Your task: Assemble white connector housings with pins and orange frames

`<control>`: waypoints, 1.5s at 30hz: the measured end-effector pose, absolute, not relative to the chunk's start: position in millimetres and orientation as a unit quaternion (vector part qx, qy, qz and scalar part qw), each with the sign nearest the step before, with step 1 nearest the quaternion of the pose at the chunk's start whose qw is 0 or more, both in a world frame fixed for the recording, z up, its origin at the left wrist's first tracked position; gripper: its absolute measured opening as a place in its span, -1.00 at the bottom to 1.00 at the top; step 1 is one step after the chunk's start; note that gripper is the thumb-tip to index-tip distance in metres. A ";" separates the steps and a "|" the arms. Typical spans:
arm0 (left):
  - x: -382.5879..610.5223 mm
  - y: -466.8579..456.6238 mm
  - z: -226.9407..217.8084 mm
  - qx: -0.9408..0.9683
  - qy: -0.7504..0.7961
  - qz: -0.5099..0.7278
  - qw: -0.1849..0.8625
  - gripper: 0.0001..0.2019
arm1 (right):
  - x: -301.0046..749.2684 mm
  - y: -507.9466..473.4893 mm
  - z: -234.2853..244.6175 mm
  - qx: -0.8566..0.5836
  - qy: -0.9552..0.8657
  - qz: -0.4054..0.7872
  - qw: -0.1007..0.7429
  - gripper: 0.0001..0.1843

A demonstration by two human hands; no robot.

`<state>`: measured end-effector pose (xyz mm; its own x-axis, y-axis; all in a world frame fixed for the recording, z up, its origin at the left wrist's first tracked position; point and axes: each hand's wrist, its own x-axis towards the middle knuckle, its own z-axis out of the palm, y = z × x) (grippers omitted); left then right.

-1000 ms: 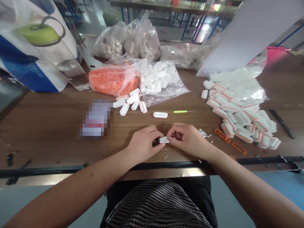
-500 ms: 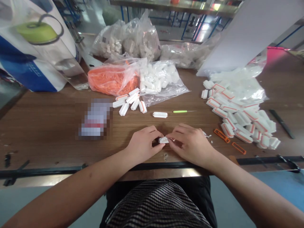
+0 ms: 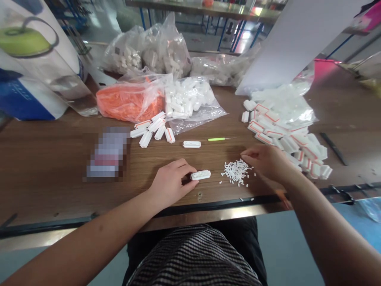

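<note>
one white plastic connector housing (image 3: 200, 175) lies flat on the wooden bench (image 3: 59, 190), its left end touched by the fingers of the left hand (image 3: 171, 183); whether they grip it, i cannot tell. the right hand (image 3: 266, 162), open and empty, sits just beside a scatter of tiny white plastic pins (image 3: 236, 172). a heap of orange-edged housings (image 3: 297, 149) lies farther right.

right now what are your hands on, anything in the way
Left hand on white connector. Right hand open, by loose white pins. Those pins lie between the hands.
</note>
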<state>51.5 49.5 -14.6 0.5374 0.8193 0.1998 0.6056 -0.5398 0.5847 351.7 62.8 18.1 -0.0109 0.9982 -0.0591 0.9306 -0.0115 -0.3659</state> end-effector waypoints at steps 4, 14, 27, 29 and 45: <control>51.7 49.7 -13.9 0.844 0.423 0.233 0.232 -0.90 | 366.9 68.9 13.2 -0.692 -0.686 0.208 0.084 -0.77; 50.6 50.9 -14.7 0.845 0.418 0.233 0.237 -0.90 | 365.6 77.4 13.3 -0.632 -0.753 0.157 0.089 -0.85; 50.4 51.1 -13.6 0.847 0.415 0.234 0.237 -0.90 | 378.2 75.4 6.1 -0.684 -0.695 0.165 0.147 -0.72; 50.1 51.2 -14.0 0.846 0.417 0.231 0.240 -0.89 | 379.5 77.0 5.3 -0.691 -0.688 0.165 0.152 -0.73; 51.6 50.5 -14.2 0.840 0.428 0.220 0.249 -0.89 | 334.4 65.8 17.9 -0.658 -0.686 0.238 0.201 -0.86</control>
